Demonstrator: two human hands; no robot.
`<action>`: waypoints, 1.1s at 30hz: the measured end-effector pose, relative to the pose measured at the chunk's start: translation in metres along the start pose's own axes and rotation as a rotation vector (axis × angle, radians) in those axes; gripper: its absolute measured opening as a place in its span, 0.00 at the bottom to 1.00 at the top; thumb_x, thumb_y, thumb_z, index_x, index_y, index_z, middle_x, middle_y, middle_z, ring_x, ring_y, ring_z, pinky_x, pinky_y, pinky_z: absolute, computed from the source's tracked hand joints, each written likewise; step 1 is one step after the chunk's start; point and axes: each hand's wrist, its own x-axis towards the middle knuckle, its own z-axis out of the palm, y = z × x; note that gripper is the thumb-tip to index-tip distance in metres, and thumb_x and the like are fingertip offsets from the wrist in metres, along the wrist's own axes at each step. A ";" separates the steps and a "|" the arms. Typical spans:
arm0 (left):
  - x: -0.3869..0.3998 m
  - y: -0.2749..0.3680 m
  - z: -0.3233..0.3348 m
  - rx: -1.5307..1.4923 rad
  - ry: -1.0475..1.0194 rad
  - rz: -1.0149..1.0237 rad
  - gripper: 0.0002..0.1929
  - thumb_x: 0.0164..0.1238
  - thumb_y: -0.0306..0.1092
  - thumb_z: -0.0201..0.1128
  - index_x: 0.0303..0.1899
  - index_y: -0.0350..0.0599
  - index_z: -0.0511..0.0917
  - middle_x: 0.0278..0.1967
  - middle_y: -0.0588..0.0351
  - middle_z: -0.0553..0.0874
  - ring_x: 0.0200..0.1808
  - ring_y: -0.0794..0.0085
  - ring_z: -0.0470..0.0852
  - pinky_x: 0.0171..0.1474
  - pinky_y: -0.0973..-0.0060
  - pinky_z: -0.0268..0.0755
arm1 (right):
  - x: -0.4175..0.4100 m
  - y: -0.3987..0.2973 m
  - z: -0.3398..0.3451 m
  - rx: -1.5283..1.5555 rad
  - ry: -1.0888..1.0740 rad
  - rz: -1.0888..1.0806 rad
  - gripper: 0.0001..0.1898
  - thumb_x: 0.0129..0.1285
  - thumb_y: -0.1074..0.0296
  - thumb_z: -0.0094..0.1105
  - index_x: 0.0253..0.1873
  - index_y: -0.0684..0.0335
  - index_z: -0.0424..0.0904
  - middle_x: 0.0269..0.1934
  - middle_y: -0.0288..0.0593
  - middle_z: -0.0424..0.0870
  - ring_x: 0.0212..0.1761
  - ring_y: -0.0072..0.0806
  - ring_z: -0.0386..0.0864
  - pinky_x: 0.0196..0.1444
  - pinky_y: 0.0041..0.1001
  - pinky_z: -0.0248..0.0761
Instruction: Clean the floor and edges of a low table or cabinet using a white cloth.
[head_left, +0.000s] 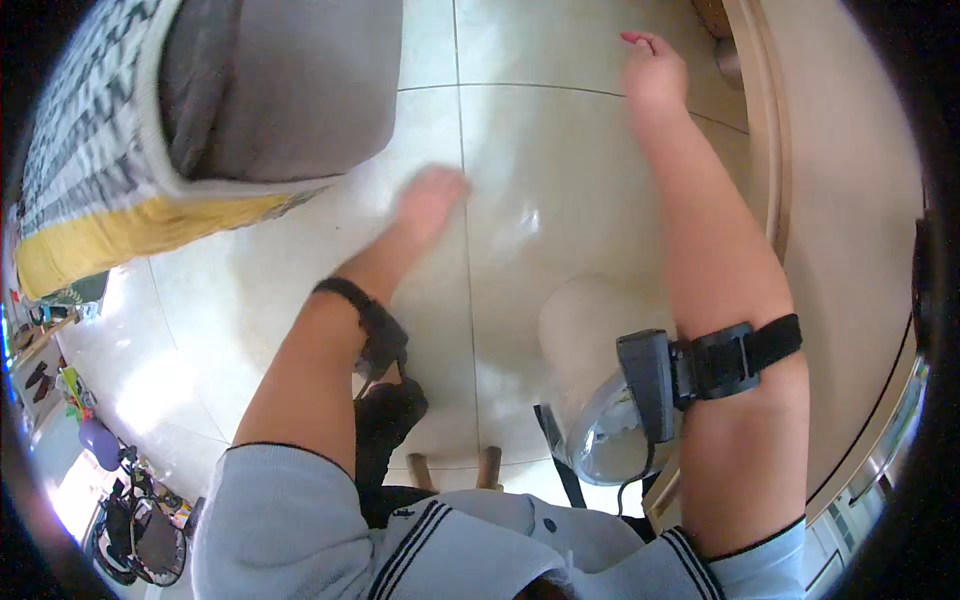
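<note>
My left hand (435, 196) is blurred, above the pale tiled floor (540, 225) and just right of a grey cushioned piece of furniture (315, 90). Whether its fingers are apart cannot be made out. Farther forward, my right hand (656, 71) reaches out near the wooden edge (765, 142) of a pale-topped table. Its fingers look bent, and their inner side is hidden from me. Nothing is plainly visible in either hand. A black strap with a small device (649, 384) sits on my right forearm, and another strapped device (379, 337) is on my left.
A clear rounded plastic object (607, 442) shows beside my right forearm. The furniture on the left has a yellow and grey patterned cover (150, 232). Wooden legs (489, 466) stand near my body. A purple balloon-like object (99, 442) and a wheeled item (154, 540) appear at lower left.
</note>
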 end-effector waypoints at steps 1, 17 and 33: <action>-0.022 0.013 0.003 -0.066 -0.144 -0.087 0.11 0.56 0.29 0.50 0.40 0.48 0.76 0.42 0.54 0.76 0.47 0.63 0.73 0.51 0.69 0.66 | -0.003 -0.012 -0.008 0.004 0.001 0.022 0.12 0.62 0.68 0.42 0.40 0.58 0.79 0.32 0.47 0.80 0.33 0.36 0.77 0.38 0.30 0.69; -0.125 -0.081 -0.037 -0.020 0.436 -0.548 0.16 0.48 0.21 0.48 0.40 0.46 0.78 0.42 0.50 0.78 0.45 0.58 0.74 0.50 0.67 0.66 | -0.131 -0.055 -0.060 0.197 -0.049 -0.116 0.12 0.61 0.68 0.43 0.41 0.56 0.79 0.21 0.37 0.75 0.19 0.20 0.67 0.25 0.23 0.63; -0.050 0.005 0.012 0.017 0.420 -0.373 0.18 0.52 0.24 0.49 0.46 0.51 0.76 0.47 0.54 0.75 0.51 0.61 0.70 0.54 0.70 0.62 | -0.142 -0.062 -0.047 0.326 -0.098 -0.021 0.10 0.64 0.68 0.42 0.40 0.63 0.75 0.23 0.33 0.72 0.20 0.19 0.64 0.25 0.20 0.59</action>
